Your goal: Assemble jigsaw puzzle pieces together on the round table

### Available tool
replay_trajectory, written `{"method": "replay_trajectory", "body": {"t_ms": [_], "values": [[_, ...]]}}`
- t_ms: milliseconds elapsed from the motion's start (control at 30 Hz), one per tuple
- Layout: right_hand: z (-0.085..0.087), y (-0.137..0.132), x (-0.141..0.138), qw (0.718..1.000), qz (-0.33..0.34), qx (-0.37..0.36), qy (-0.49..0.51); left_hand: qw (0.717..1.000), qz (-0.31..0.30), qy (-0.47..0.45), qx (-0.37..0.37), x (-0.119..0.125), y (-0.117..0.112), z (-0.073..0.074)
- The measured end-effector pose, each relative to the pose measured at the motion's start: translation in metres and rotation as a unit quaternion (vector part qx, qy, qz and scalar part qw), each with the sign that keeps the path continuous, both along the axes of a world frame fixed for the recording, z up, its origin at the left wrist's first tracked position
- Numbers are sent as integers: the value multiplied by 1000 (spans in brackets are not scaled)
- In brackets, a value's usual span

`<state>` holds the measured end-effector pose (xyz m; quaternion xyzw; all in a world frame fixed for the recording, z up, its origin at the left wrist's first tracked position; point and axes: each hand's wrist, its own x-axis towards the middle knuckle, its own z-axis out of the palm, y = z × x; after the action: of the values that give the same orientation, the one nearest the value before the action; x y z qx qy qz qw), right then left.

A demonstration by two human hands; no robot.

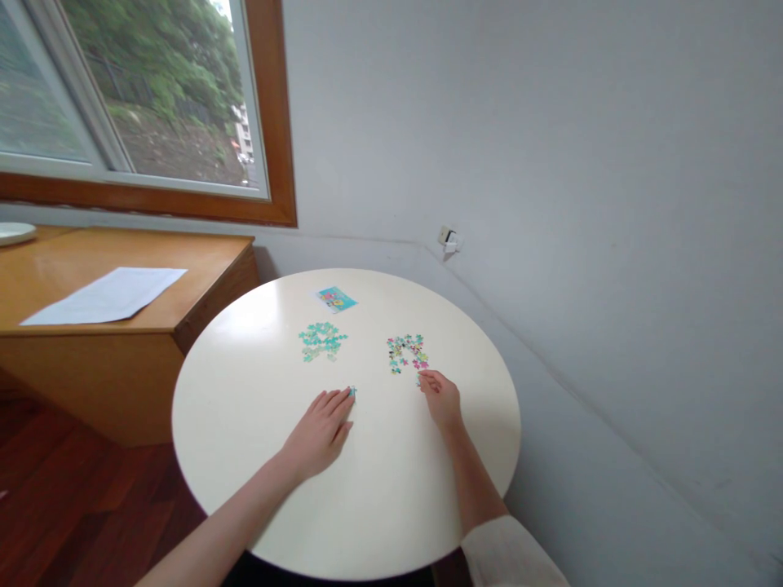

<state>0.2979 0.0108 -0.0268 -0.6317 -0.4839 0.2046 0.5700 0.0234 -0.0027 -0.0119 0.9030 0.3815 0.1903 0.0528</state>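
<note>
Round white table [232, 424], seen from a seat at 6 o'clock. Its rim shows nearly all the way round; the left arm crosses it between 7 and 8 o'clock, the right arm, in a pale sleeve [510, 554], between 4 and 5. Bare tabletop lies at 9 o'clock, at 3 beyond the right hand [440, 398], and in the broad space between the forearms towards 6.

2 groups of puzzle pieces lie near the far half: a green-teal group [322, 339] between 11 and 12 o'clock, and a multicoloured group [419, 345] between 1 and 2, with a bare strip between them. The left hand [318, 430], near the middle, lies palm down, thumb apart from the fingers, fingertips touching a small blue piece [353, 392]. The right hand's thumb and fingertips are together, clamped on a small teal piece [419, 381] just beside the multicoloured group's near edge.

A picture card [336, 299] lies near the rim at 12. Around the table, a wall [550, 163] bounds the side from 12 to 4, with a socket and plug [451, 240] at 1. A wooden desk [208, 249] crowds the rim at 10, carrying white paper [110, 295]; a window [171, 98] stands at 11.
</note>
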Motion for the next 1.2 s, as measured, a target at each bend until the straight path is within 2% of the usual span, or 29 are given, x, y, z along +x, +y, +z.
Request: {"method": "replay_trajectory", "body": {"t_ms": [167, 500, 1033, 1200], "values": [[0, -1, 1, 998, -8, -8, -57, 1000, 0, -10, 1, 0, 0, -1], [0, -2, 1, 994, 5, -10, -110, 1000, -4, -13, 3, 0, 1, -6], [4, -3, -4, 979, 15, -27, -200, 1000, -1, -8, -2, 0, 0, -4], [5, -4, -6, 982, 4, -23, -189, 1000, -4, -18, -8, 0, -1, -2]]}}
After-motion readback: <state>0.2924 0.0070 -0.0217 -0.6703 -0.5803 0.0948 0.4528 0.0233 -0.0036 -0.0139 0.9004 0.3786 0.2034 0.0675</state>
